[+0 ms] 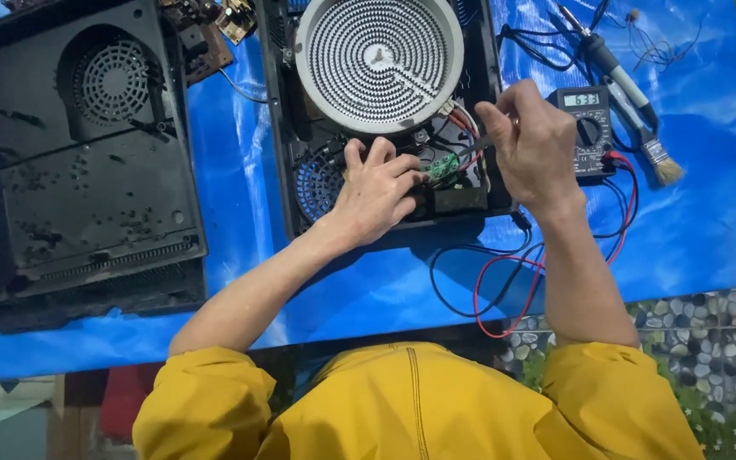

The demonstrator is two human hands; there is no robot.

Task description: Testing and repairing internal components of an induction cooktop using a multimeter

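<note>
My left hand (376, 189) presses curled fingers on the small green circuit board (443, 167) inside the opened cooker base (300, 128), near the tarp's (709, 213) middle. My right hand (531, 140) pinches a probe above it. Multimeter (589, 128) crowds right; tarp's near edge lies open.

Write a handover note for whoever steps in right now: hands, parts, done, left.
Left hand: grip on the small green circuit board inside the opened cooker base.
Right hand: pinching a thin tool toward that board.
Round heating coil sits in the base; black cover lies to the left.
Multimeter is on, its leads trailing loose.
Done: casing opened.
Left: board work, reassembly.
</note>
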